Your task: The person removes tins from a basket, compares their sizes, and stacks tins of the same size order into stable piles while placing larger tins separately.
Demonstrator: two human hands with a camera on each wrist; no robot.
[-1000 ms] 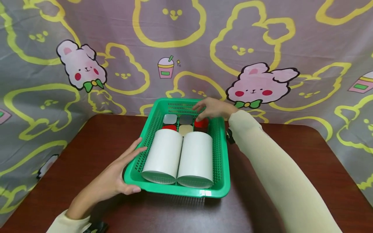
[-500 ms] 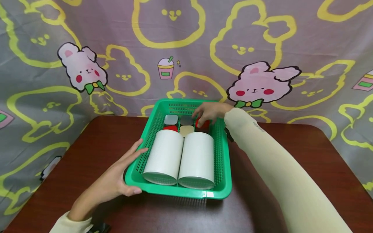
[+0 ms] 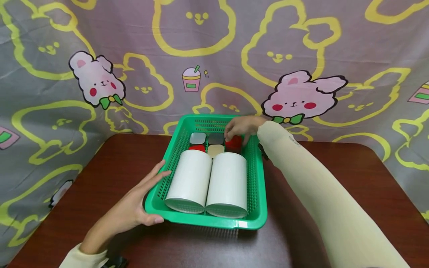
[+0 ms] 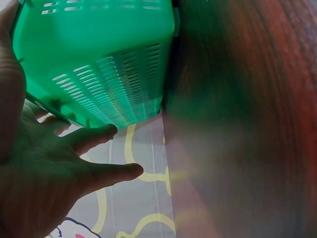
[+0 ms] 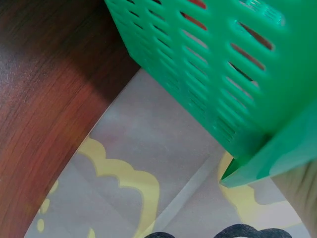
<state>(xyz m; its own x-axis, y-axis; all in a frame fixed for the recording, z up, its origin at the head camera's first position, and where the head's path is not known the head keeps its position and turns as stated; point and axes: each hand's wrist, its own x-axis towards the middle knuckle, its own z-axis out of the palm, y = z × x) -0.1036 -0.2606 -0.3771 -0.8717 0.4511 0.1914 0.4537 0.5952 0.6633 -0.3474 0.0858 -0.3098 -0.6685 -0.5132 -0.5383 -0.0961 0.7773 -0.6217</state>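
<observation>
R hand (image 3: 244, 125) at red-topped jar (image 3: 234, 143), L hand (image 3: 135, 204) at basket (image 3: 261, 201).
R fingers curled round jar, which sits btwn them; grip strength can't tell. Dark lid (image 3: 216, 139) just left of R fingers, tan lid (image 3: 215, 149) nr too. L fingers spread wide at basket edge; 2 white cans (image 3: 189, 182) to their right, counter (image 3: 318, 167) below.

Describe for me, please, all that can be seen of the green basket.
The green basket looks like plastic, oblong and deep, with slotted walls and a broad, smooth rim. It sits open side up on the brown table, long sides running front to back. Inside, two white cylinders lie side by side at the near end, with small containers beyond. The left hand is spread around its near-left corner; the right hand is over its far-right part.
</observation>
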